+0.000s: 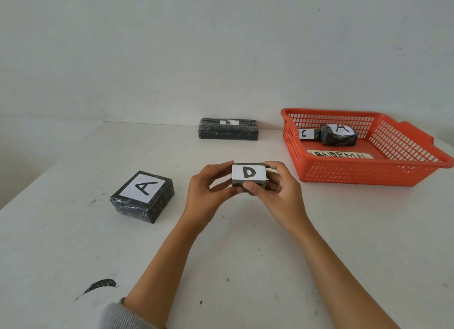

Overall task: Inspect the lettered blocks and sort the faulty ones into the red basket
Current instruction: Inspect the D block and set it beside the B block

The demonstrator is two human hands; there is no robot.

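Observation:
A small dark block with a white label D (249, 173) is held above the table between both hands. My left hand (205, 195) grips its left side and my right hand (277, 193) its right side and underside. A black block labelled A (142, 196) lies on the table to the left. A long black block labelled B (228, 129) lies at the back. The red basket (368, 174) stands at the right, with a paper reading ABNORMAL inside. In it lie a block labelled C (305, 134) and a misshapen block labelled A (339, 135).
The white table (245, 267) has a black smear (100, 285) near its front left and small dark specks. Its left edge runs diagonally at the far left. A plain wall rises behind the table. A grey sleeve shows at the bottom.

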